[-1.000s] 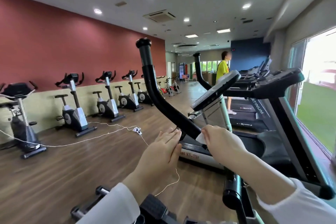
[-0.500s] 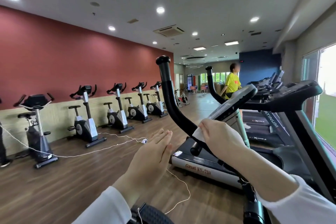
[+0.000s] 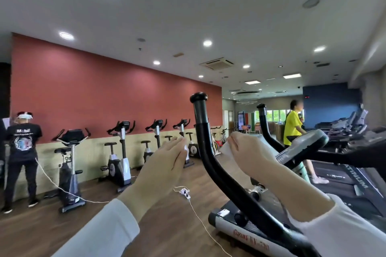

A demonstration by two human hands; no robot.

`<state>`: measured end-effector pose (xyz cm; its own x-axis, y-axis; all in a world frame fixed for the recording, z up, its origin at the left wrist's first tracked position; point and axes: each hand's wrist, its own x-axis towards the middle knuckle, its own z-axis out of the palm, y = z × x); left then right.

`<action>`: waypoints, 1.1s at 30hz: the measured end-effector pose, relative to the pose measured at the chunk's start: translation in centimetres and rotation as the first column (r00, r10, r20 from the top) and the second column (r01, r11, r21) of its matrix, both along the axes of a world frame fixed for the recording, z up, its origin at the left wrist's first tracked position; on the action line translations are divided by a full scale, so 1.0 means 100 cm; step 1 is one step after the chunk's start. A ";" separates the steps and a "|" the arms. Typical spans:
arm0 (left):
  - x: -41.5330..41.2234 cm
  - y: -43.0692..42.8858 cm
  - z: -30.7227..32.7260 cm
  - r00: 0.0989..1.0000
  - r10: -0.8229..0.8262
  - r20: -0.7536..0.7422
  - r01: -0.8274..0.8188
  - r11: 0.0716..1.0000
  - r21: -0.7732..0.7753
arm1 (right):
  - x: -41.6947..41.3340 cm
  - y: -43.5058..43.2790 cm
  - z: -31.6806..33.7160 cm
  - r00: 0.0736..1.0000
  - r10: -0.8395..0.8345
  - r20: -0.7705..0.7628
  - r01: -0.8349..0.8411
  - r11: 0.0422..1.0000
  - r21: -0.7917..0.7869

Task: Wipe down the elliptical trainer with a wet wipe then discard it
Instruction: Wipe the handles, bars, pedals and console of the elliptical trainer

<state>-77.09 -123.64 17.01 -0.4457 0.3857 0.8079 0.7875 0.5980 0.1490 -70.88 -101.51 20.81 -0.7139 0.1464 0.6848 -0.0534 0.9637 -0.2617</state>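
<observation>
Wet wipe [image 3: 226, 149]: thin, limp, damp, nearly weightless. It is bunched in my right hand [image 3: 250, 153], fingers curled round it, just at 3 o'clock of the elliptical's near handlebar [image 3: 202, 131]. Left hand [image 3: 165, 165] flat, empty, at the bar's 9 o'clock. I'd keep a fold pinned under my fingers; it likely slips otherwise.

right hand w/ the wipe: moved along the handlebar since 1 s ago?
Yes. The right hand with the wipe has slid up the black handlebar, closer to its knobbed top end.
</observation>
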 end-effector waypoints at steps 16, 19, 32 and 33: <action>-0.041 0.041 0.110 0.998 0.044 -0.047 -0.035 0.985 0.171 | -0.102 0.035 0.044 0.955 0.279 0.104 -0.216 0.889 -0.403; -0.043 0.045 0.121 0.998 0.028 -0.048 -0.019 0.984 0.180 | -0.114 0.037 0.063 0.939 0.341 0.050 -0.264 0.806 -0.530; -0.054 0.038 0.134 0.996 0.029 -0.081 -0.015 0.987 0.160 | -0.135 -0.007 0.139 0.815 0.536 -0.220 -0.555 0.612 -0.563; -0.054 0.036 0.134 0.997 0.016 -0.079 -0.003 0.987 0.162 | -0.136 -0.010 0.136 0.792 0.567 -0.228 -0.575 0.564 -0.593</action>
<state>-82.52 -120.02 30.44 -0.3801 0.2430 0.8925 0.7954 0.5784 0.1813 -84.49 -102.47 34.40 -0.7912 0.0894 0.6049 -0.5419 0.3557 -0.7614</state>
